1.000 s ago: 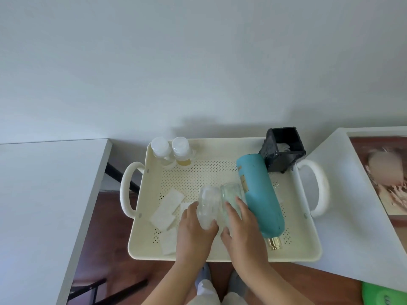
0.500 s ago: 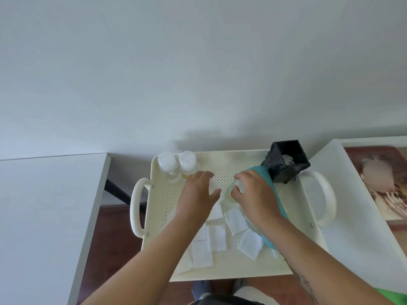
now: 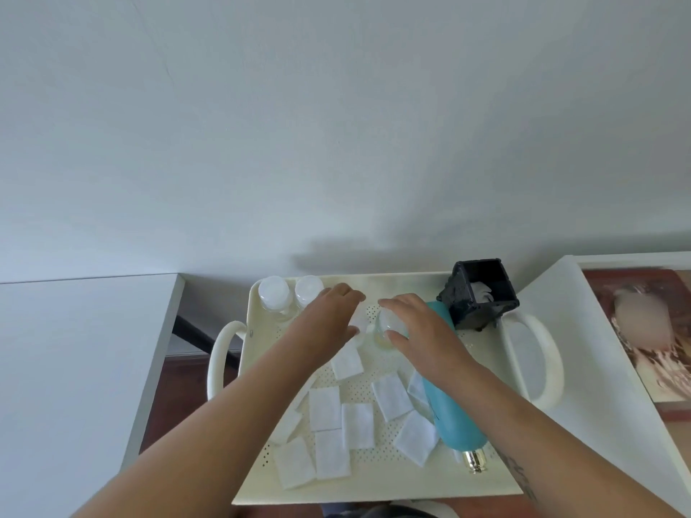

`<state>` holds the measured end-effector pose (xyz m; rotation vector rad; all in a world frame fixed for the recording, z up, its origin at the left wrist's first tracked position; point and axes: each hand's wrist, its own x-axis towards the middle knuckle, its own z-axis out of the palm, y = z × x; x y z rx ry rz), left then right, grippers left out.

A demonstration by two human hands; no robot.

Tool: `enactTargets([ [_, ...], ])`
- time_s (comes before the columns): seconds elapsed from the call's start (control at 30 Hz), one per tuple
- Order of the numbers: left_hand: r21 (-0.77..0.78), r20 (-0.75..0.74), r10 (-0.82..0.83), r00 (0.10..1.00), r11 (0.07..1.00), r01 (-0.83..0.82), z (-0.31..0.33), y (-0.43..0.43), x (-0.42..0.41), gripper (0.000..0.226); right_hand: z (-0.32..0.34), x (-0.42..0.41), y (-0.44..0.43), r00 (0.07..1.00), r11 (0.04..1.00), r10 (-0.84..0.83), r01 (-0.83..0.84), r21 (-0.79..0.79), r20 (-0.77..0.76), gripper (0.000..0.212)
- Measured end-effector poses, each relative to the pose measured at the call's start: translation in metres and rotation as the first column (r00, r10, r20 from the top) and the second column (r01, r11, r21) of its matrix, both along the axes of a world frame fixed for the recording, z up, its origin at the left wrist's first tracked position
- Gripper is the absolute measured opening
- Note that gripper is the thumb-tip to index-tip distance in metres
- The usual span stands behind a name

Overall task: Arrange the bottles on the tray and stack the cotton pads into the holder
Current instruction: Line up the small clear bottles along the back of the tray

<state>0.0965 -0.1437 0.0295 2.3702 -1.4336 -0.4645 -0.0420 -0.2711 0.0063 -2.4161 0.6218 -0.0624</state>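
Observation:
A cream perforated tray (image 3: 374, 484) holds everything. Two small clear bottles (image 3: 275, 295) with white caps stand upright in its back left corner. My left hand (image 3: 327, 317) grips another small clear bottle (image 3: 359, 322) just right of them. My right hand (image 3: 417, 329) is closed around a fourth small clear bottle (image 3: 385, 325). A teal bottle (image 3: 454, 413) with a gold cap lies on its side along the tray's right, under my right forearm. Several square cotton pads (image 3: 325, 407) lie scattered on the tray floor. The black holder (image 3: 482, 297) stands at the back right with a pad inside.
The tray has looped handles, the left handle (image 3: 218, 349) and the right handle (image 3: 549, 353). A white table (image 3: 74, 349) lies to the left across a gap showing floor. A white board (image 3: 598, 386) with a picture (image 3: 650, 330) lies to the right. A wall rises behind the tray.
Both hands carried the two small bottles from the tray's front to its back, beside the two standing bottles. Cotton pads that the hands covered now show. The camera view shifted.

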Motion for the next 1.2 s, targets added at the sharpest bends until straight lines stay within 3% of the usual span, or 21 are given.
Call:
enactTargets([
  [0.23, -0.036, -0.015, 0.056, 0.998, 0.998, -0.057, 0.018, -0.011, 0.014, 0.05, 0.012, 0.011, -0.015, 0.998, 1.0, 0.005, -0.006, 0.007, 0.06, 0.045],
  [0.47, 0.037, -0.041, 0.094, 0.995, 0.995, -0.092, 0.019, -0.025, 0.024, 0.05, 0.013, 0.026, -0.021, 0.999, 0.999, 0.049, -0.049, 0.0, 0.0, 0.046],
  [0.93, 0.089, 0.127, 0.056, 0.99, 0.994, -0.068, 0.008, -0.029, 0.032, 0.049, 0.003, 0.047, -0.022, 0.997, 0.999, 0.028, -0.03, 0.028, 0.07, 0.045],
  [1.2, 0.069, 0.086, 0.037, 0.996, 0.997, -0.043, 0.005, -0.02, 0.036, 0.051, -0.008, 0.044, -0.022, 0.993, 0.996, -0.018, 0.006, 0.092, 0.12, 0.048],
])
